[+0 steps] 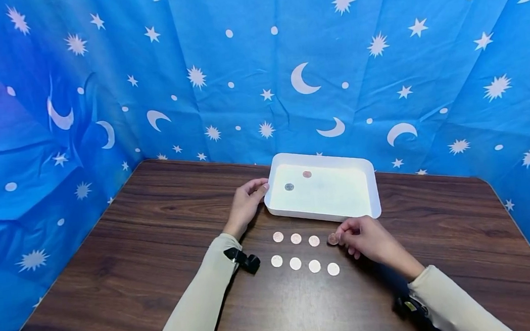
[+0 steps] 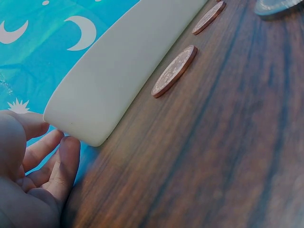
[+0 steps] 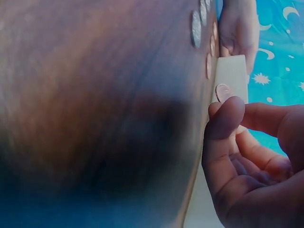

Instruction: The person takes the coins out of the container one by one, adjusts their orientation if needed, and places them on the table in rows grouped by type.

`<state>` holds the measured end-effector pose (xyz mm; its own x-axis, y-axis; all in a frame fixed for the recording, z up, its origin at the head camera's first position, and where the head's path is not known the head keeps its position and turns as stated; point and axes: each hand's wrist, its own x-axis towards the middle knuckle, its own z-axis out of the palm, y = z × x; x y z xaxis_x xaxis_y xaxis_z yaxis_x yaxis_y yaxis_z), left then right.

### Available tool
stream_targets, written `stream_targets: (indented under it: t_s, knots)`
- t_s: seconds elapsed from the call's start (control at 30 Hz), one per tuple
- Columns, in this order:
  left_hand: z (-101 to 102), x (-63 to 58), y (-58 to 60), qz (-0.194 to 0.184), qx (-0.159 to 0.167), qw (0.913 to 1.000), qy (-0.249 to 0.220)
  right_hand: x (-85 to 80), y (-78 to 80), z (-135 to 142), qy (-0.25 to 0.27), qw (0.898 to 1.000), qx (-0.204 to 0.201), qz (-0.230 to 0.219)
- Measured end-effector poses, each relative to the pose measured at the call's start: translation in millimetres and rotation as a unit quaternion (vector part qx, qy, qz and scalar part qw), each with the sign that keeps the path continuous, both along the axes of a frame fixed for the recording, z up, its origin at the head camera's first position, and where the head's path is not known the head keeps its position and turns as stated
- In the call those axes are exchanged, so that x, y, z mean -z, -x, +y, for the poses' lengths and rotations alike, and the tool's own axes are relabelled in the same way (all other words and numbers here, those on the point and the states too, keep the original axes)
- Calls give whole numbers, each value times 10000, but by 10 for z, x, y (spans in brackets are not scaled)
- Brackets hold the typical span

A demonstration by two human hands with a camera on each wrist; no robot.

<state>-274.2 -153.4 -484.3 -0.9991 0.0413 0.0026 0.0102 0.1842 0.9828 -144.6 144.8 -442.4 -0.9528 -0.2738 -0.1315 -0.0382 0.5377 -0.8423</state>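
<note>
My left hand is at the left end of a shallow white tray, its fingers and thumb holding the end wall by the corner. Inside the tray lie a copper coin and a silver coin. In front of the tray, my right hand pinches another copper coin between thumb and finger; the right wrist view shows this held coin tilted up at the fingertips. Three copper coins, one of them a near coin in the left wrist view, lie in a row left of it.
A second row of several silver coins, including a rightmost coin, lies nearer to me on the dark wooden table. A blue cloth with moons and stars hangs behind and beside the table. Each wrist carries a black strapped device.
</note>
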Motion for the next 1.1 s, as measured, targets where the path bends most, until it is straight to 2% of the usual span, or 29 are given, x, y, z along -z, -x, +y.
stream_targets:
  t_s: [0.3, 0.57, 0.8, 0.93, 1.1]
  knots:
    - [-4, -19, -3, 42, -16, 10000, -5, 39, 33, -93, -477, 9979, 281, -331]
    - [32, -33, -9, 82, 5, 10000, 15, 40, 47, -99, -957, 9950, 273, -129]
    - [34, -43, -11, 107, 39, 9999, 3, 33, 64, -118, -1323, 9904, 361, -154]
    - [15, -41, -18, 44, 15, 10000, -24, 33, 83, -133, -1417, 9892, 322, -184]
    - [8, -8, -23, 53, 4, 10000, -30, 48, 85, -112, -1183, 9926, 149, -228]
